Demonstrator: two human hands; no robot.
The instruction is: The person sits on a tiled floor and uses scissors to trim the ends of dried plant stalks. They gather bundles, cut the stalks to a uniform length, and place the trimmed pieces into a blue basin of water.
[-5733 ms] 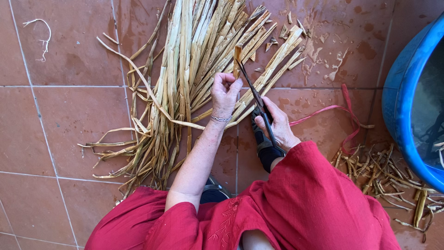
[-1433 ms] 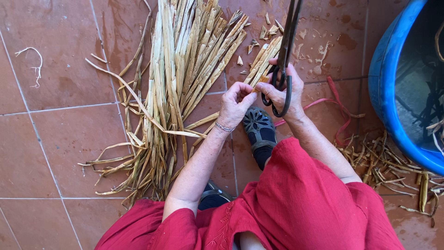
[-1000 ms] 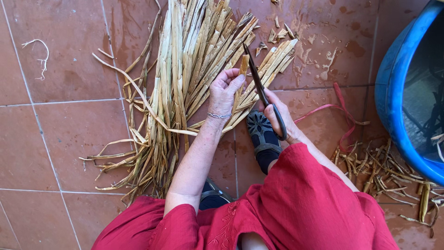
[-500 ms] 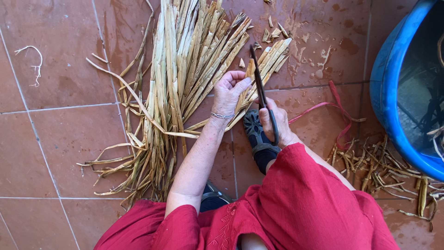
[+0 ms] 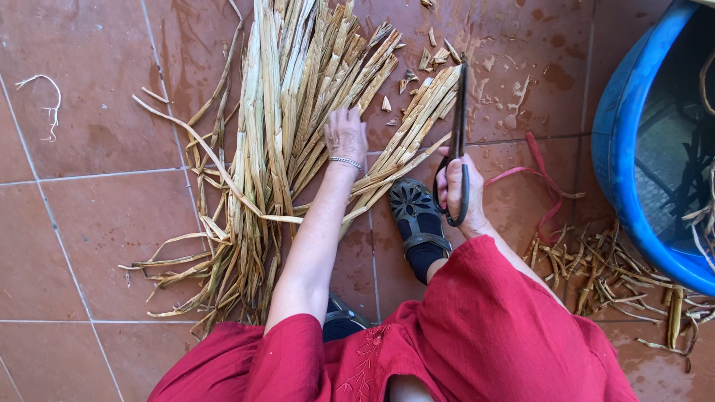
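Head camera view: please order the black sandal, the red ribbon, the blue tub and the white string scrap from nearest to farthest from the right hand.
Measured from the right hand, which holds scissors:
1. Black sandal, just to its left.
2. Red ribbon, on the tiles to its right.
3. Blue tub, at the right edge.
4. White string scrap, far left on the tiles.

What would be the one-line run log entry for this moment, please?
left hand: resting on dried reed bundle | right hand: holding black scissors, closed, pointing away | blue tub: at right
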